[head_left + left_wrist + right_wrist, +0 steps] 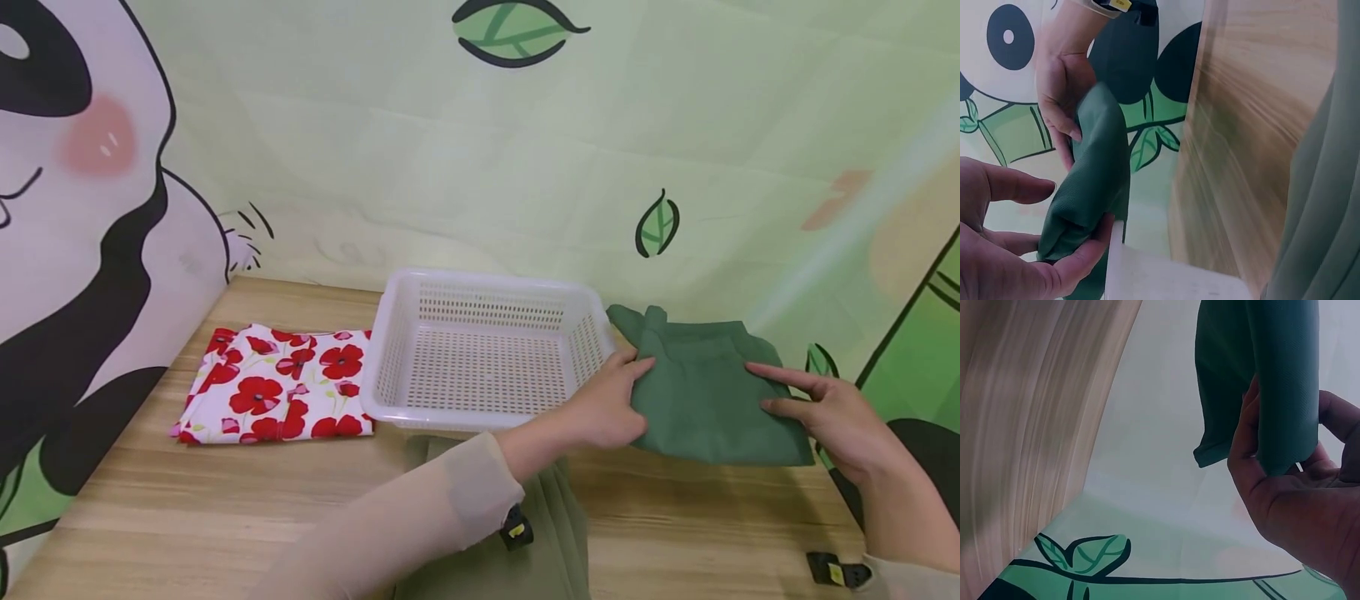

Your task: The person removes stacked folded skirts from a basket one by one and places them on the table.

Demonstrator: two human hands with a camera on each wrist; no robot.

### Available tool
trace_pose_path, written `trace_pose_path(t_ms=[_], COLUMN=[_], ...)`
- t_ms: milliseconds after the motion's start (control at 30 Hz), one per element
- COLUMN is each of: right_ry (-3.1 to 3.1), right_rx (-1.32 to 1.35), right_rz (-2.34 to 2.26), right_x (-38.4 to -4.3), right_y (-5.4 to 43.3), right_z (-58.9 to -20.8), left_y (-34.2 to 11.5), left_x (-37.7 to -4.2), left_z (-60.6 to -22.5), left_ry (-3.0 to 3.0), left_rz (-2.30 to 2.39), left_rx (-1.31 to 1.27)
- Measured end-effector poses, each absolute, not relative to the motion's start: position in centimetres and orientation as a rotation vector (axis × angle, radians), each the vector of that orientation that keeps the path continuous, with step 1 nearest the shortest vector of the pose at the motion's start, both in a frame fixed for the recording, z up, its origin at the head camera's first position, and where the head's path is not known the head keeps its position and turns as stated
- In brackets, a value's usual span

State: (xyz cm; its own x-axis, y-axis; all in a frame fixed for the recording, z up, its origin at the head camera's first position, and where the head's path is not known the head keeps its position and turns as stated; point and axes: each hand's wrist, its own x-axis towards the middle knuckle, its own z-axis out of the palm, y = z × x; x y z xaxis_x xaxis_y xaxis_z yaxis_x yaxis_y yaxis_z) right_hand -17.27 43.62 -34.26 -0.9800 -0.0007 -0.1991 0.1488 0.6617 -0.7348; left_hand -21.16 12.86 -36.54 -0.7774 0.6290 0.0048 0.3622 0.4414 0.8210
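A folded green cloth [705, 408] is stretched between my two hands to the right of the white basket [487, 421] in the head view. My left hand [611, 404] grips its left side near the basket's right end. On the other side, my right hand [843, 421] holds the right edge with index finger and thumb over the top. The right wrist view shows fingers behind the cloth [1288, 381] and the thumb in front. In the left wrist view, my left fingers [1085, 253] curl under the fold, and the cloth hangs above the table.
A folded white cloth with red flowers [277, 387] lies on the wooden table [247, 492] left of the basket. A printed backdrop [420, 150] with a panda and leaves rises behind the table. Grey-green fabric [495, 550] shows at the front, below my left forearm.
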Motion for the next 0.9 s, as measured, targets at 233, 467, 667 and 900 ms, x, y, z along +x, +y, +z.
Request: trace_pose_path(t_ms=[233,467,667,900], right_ry=[2.719,2.689,2.659,2.59], right_rx=[0.143,0.178,0.202,0.206], right_rz=[-1.154,-1.201,-1.203,-1.234], right_x=[-16.7,-16.4,-16.1,-16.0], right_y=[44.1,44.6,45.1,45.9], right_z=[-34.6,-34.8,-35.2,-36.2], left_y=[13.5,14.2,15.0,16.0], left_x=[-20.1,-19.2,-18.4,-17.6], left_z=[-36.4,-36.7,-37.6,-38.5], left_ry=[2.37,2.272,2.222,2.175], left_rz=[1.264,1.336,1.366,1.373], left_rx=[0.823,0.768,0.745,0.691])
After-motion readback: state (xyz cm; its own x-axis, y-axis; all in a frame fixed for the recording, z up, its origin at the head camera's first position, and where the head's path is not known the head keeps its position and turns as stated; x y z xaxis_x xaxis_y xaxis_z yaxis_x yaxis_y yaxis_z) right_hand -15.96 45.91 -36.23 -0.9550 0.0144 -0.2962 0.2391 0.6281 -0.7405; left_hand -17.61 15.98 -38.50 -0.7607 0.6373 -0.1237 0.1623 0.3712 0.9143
